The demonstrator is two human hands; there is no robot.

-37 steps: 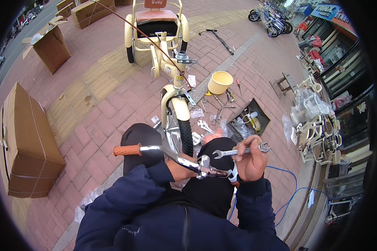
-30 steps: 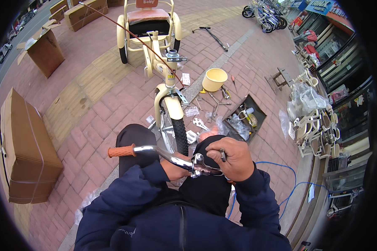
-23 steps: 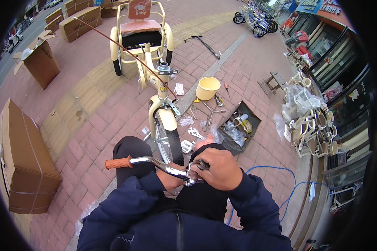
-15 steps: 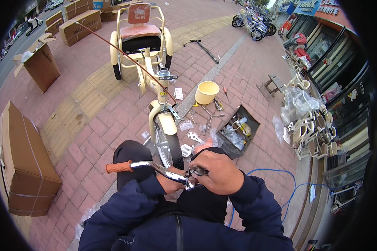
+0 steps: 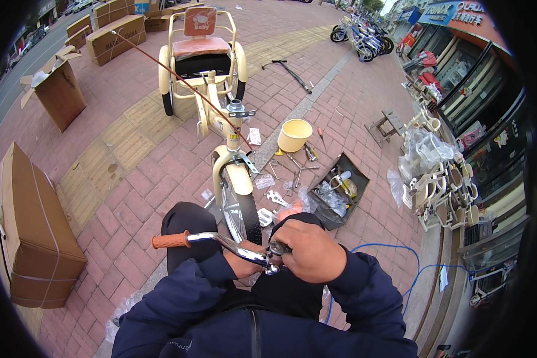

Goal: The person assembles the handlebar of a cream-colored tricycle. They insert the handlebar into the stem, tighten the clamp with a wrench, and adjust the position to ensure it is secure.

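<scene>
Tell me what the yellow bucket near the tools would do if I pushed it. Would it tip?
The yellow bucket would probably slide easily, since it looks like light plastic. A hard push high up might tip it, because it seems narrower at the bottom than the rim. On its side, its round wall would likely let it roll.

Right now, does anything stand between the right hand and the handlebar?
Only the wrench, which the right hand grips right at the handlebar; nothing else visible is in the way. The fingers hide whether they touch the metal. The left hand holds the bar from beneath.
</scene>
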